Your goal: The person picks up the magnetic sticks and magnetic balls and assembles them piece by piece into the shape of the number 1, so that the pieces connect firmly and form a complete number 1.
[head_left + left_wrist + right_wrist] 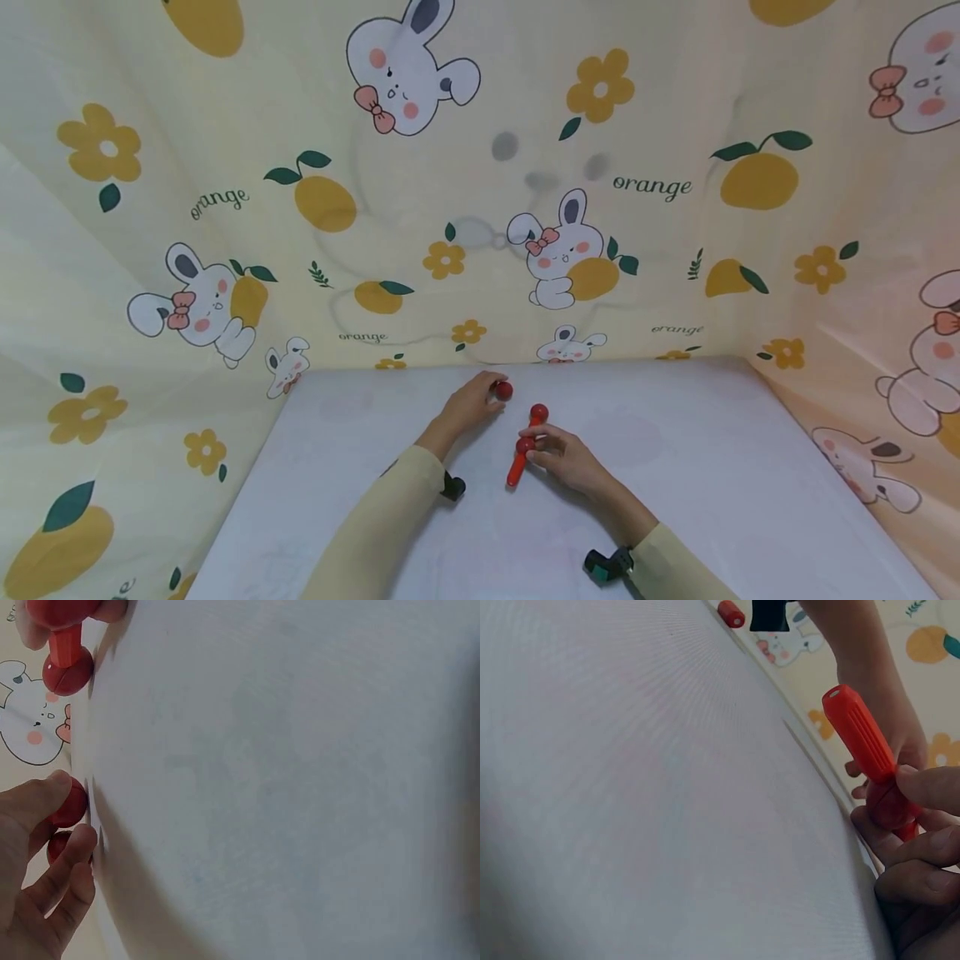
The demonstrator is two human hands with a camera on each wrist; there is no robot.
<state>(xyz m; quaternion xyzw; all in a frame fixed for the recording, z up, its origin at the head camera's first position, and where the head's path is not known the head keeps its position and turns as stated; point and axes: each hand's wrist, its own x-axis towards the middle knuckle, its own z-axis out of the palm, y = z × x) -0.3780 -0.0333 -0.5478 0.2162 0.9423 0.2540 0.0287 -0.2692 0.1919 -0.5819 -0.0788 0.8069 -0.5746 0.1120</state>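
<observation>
My left hand (472,402) is at the far part of the table, with thumb and fingers about a red ball (504,390). In the left wrist view the thumb presses one ball (71,804), and a second red ball (58,846) shows behind the fingers. My right hand (566,458) pinches a red ball-and-rod piece (525,447) at its middle ball. A ridged rod (861,735) sticks out from that ball towards me, and another rod leads away to an end ball (538,412). The right fingers hide part of the far rod.
A white table (337,508) lies under both hands, backed by a printed curtain (420,183). Beyond the left forearm, a short red piece (731,613) shows in the right wrist view. Black wrist cameras sit at the left cuff (453,486) and right cuff (607,565).
</observation>
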